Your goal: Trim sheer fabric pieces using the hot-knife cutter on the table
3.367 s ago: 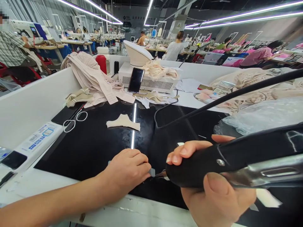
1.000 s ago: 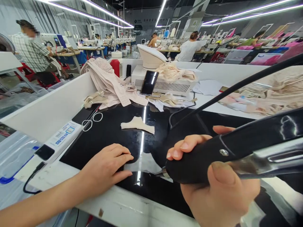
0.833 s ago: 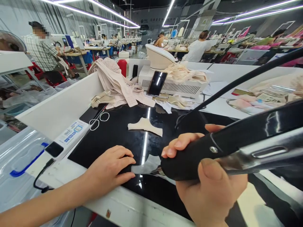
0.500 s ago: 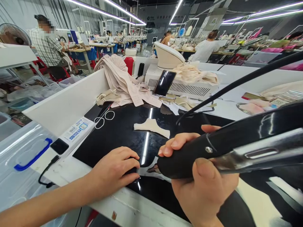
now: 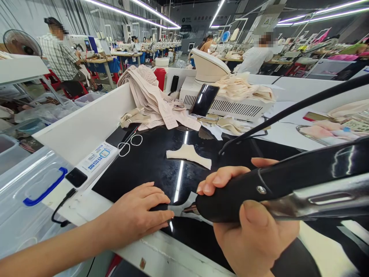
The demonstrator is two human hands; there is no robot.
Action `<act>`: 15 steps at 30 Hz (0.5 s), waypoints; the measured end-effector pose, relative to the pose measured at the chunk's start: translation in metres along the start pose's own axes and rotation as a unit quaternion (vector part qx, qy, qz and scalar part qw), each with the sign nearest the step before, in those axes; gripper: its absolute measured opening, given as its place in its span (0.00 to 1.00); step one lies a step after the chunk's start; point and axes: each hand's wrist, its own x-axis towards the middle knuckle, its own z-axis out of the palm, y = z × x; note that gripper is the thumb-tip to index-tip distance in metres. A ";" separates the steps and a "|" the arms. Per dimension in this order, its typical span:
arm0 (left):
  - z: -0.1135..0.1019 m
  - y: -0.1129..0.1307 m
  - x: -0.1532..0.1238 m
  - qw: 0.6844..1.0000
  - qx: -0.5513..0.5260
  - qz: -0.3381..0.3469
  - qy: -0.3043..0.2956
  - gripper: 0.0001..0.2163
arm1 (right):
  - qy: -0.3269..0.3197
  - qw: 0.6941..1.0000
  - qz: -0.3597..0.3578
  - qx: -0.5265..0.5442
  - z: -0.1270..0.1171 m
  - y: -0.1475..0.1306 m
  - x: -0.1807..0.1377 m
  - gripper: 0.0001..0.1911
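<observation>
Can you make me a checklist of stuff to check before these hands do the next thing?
1. Bare right hand around the long black tool with the silver metal lever: ok.
2. Tool's pointed metal tip over the thin, greyish, see-through sheet: ok. Really touching it? Cannot tell.
3. Bare left hand at the sheet's left end: ok. Pinching or just resting? Cannot tell.
4. Left fingertips well away from the tip: not ok, I'd say; they're close beside it.
5. Flat, cream, wing-shaped piece out of the tip's way: ok, it lies apart, farther back.
6. Thick black cable away from the left hand: ok.
</observation>
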 end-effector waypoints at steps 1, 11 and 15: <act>-0.001 0.000 -0.001 1.000 0.002 -0.002 0.000 0.08 | 0.002 1.000 0.001 -0.001 0.000 0.000 0.000 0.23; -0.002 0.000 -0.007 1.000 -0.006 -0.005 0.005 0.09 | 0.002 1.000 0.004 0.007 0.013 -0.003 0.000 0.21; 0.000 0.002 -0.008 1.000 -0.008 -0.002 0.010 0.09 | -0.021 0.999 -0.004 0.037 0.019 0.002 -0.003 0.20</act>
